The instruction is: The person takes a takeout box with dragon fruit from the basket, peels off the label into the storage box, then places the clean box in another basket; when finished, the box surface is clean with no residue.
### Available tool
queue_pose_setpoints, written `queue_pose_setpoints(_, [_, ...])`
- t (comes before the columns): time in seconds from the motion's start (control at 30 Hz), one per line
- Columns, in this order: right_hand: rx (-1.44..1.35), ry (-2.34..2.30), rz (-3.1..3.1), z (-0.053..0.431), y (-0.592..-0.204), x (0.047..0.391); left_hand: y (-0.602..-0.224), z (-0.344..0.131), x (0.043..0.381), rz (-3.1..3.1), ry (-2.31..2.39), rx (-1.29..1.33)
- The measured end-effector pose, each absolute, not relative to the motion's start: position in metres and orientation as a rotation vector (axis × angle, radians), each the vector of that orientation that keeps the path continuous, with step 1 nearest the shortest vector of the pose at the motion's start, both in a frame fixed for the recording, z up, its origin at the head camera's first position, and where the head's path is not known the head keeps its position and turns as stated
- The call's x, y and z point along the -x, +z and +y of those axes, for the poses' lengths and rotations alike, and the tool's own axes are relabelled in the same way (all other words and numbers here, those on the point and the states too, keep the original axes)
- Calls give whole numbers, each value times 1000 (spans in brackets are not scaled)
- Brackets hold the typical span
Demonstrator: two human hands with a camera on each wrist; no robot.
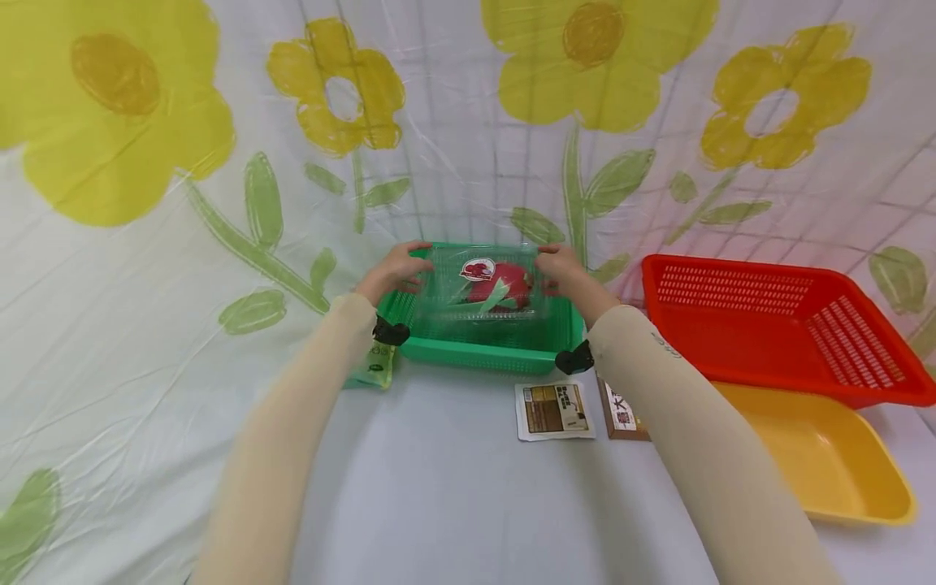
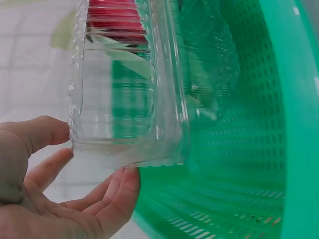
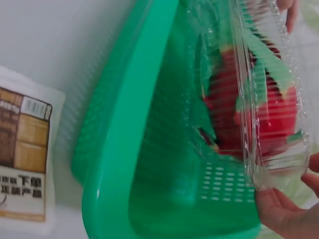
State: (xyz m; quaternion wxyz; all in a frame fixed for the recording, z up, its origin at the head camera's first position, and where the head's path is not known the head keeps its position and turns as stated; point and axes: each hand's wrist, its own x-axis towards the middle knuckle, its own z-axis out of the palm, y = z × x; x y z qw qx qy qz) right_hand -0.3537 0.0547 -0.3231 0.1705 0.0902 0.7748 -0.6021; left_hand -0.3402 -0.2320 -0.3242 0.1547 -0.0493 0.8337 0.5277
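A clear plastic clamshell box (image 1: 442,296) with a red dragon fruit (image 1: 512,280) inside is tilted over the green basket (image 1: 483,357). A round sticker (image 1: 478,270) marks its upper face. My left hand (image 1: 398,270) grips the box's left end; in the left wrist view its thumb and fingers (image 2: 117,199) touch the corner. At the opposite end, my right hand (image 1: 574,278) pinches the edge, thumb and fingertips apart on either side in the right wrist view. Whether the box's lid is fastened cannot be told. Ridged plastic partly blurs the fruit.
To the right stand a red basket (image 1: 738,325) and a yellow tray (image 1: 826,455). A flat brown-and-white packet (image 1: 556,410) lies before the green basket, near a brown box (image 1: 621,414) partly behind my right sleeve. A green-yellow packet (image 1: 376,366) sits by my left wrist.
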Motion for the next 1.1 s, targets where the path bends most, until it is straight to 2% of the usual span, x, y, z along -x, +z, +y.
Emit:
queue_pose_setpoints(0.27, [-199,-1709,2250,82,-303,342,-312,-215,328,2422,1565,71])
queue_pose_setpoints(0.53, [-36,-1658,2292,117,-294,312,-312,-197,299,2442,1690,0])
queue_pose_setpoints(0.9, [139,-1531,2501,184,-293,228,-312,-155,236,2382,1735,-195])
queue_pose_setpoints(1.1, [169,-1515,2515,214,-305,190,-327,-135,210,2320,1777,-255])
